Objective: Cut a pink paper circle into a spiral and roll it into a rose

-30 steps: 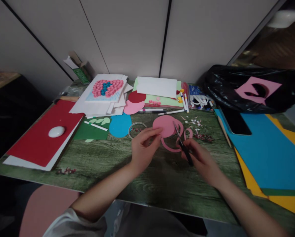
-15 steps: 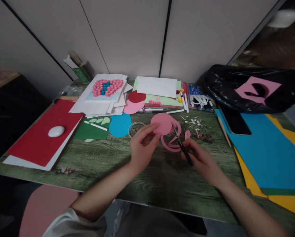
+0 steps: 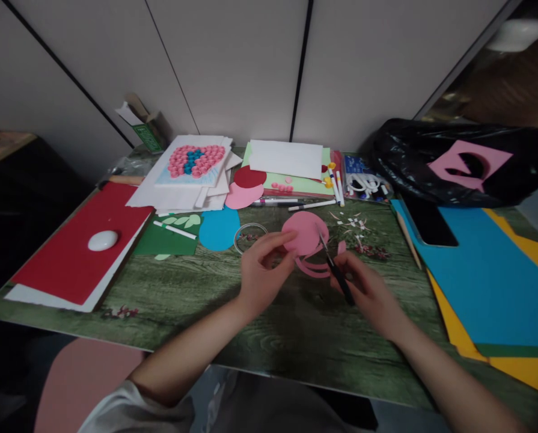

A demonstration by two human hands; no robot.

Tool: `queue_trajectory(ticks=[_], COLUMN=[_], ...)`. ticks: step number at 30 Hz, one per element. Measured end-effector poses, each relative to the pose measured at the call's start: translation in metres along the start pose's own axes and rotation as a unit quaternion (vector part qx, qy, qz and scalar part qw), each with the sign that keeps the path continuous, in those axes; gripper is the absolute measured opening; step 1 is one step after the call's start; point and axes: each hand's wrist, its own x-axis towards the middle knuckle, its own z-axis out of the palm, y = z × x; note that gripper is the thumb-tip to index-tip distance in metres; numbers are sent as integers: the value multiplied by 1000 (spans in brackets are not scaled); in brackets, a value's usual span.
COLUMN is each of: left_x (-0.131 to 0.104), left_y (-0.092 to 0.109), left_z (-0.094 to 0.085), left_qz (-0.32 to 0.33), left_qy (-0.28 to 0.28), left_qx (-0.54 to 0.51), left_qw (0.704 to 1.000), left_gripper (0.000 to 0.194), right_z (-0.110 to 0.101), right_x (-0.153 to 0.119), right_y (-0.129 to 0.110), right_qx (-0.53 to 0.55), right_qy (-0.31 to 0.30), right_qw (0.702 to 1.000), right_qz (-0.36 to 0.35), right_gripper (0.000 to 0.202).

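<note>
Left hand [image 3: 265, 270] | pinches pink paper [image 3: 301, 233] | paper beyond fingertips

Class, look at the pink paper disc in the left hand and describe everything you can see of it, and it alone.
The pink paper disc is roughly round, thin, plain and fairly flat. The left hand pinches its lower-left edge between thumb and fingers. Black-handled metal scissors, held in the right hand, lie across its right side. It seems to be held just above the green wood-grain tabletop. Whether the curved pink strips beneath it are attached cannot be told.
</note>
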Motion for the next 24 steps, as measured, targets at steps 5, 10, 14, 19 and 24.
queue_trajectory(ticks=[5, 10, 14, 19, 24], left_x=[0, 1, 0, 0, -1], left_y=[1, 1, 1, 1, -1], left_z=[0, 0, 0, -2, -2], left_qz=[3, 7, 5, -7, -14], left_qy=[-5, 4, 5, 2, 3], left_qx=[-9, -19, -18, -11, -29], left_qw=[1000, 1000, 1000, 1000, 999], left_gripper=[28, 26, 23, 26, 28], right_z=[-1, -1, -2, -4, -4], right_x=[0, 0, -1, -1, -1], right_y=[1, 3, 3, 2, 1], right_qx=[-10, -3, -5, -7, -13], right_qy=[4, -4, -6, -10, -14], right_qw=[1000, 1000, 1000, 1000, 1000], right_qz=[-12, -13, -16, -14, -13], right_gripper=[1, 5, 6, 7, 7])
